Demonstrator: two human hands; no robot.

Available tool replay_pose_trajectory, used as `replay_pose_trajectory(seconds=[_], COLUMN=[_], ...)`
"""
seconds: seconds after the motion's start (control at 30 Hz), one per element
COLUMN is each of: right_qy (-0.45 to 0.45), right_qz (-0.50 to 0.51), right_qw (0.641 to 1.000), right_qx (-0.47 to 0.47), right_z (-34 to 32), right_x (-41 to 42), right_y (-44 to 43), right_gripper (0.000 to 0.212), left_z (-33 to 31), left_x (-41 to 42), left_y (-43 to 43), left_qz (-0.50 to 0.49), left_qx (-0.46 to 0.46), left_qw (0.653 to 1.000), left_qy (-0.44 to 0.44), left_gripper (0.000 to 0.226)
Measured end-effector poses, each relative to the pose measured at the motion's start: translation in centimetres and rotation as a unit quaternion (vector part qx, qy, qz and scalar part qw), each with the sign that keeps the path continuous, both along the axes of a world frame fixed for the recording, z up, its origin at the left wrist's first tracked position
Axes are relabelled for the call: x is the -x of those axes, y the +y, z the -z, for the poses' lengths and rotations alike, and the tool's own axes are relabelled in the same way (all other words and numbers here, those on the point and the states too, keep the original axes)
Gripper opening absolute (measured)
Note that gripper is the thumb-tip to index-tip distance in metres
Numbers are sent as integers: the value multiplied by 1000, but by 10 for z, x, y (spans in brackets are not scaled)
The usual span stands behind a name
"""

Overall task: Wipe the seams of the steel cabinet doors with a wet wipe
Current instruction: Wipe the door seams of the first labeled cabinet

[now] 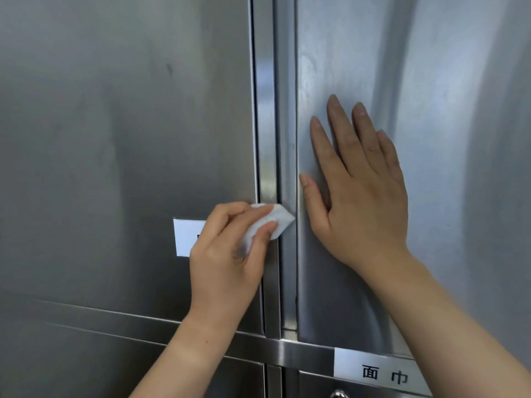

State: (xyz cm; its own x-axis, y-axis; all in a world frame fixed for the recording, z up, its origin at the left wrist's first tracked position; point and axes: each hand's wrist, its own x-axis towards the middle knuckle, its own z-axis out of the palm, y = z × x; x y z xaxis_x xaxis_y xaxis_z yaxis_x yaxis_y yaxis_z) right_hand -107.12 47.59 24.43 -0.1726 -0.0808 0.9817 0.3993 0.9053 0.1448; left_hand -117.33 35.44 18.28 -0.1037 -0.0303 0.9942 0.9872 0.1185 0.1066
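Note:
Two brushed steel cabinet doors fill the view, the left door (129, 124) and the right door (445, 96). A vertical seam strip (277, 96) runs between them. My left hand (227, 254) pinches a folded white wet wipe (273, 221) between thumb and fingers, and the wipe's corner presses against the seam at mid height. My right hand (359, 196) lies flat on the right door with straight, spread fingers, its thumb along the door's left edge.
A white label (185, 237) sticks to the left door, partly hidden by my left hand. A horizontal steel rail (304, 353) crosses below the doors, carrying another white label (379, 372) with black characters. Lower doors and a metal knob (339, 394) show at the bottom.

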Motion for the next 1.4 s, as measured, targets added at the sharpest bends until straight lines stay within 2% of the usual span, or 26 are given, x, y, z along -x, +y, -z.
replay_pose_trajectory(seconds=[0.1,0.27,0.37,0.43,0.53,0.67,0.83,1.03,1.23,1.4], right_qy=[6,6,0,-14,-41,-28,-15,-13,-16,-11], right_qz=[-2,-18,-54,-65,-28,7,10,18,19,23], right_qw=[1000,1000,999,998,999,999,1000,1000,1000,1000], right_qx=[-1,0,-3,12,20,26,18,18,19,14], right_z=[0,0,6,27,77,112,115,115,114,115], right_x=[0,-2,-5,-9,-15,-14,-11,-10,-11,-10], right_y=[0,-1,-1,-2,-1,2,4,5,4,4], right_gripper=[55,52,48,50,52,50,48,49,49,49], left_z=[0,38,32,30,49,68,42,80,56,82], left_x=[2,1,2,1,-4,-8,-8,-7,-5,-7], left_y=[1,1,-2,-3,-4,-6,-2,-8,-6,-4], left_qz=[17,30,19,17,19,40,25,60,73,80], left_qx=[2,0,11,16,30,36,24,37,30,22], left_qw=[1000,999,1000,1000,999,998,998,996,996,995], left_qy=[7,12,19,15,-15,-39,-51,-56,-37,-49], left_gripper=[18,18,18,19,22,19,19,17,18,22])
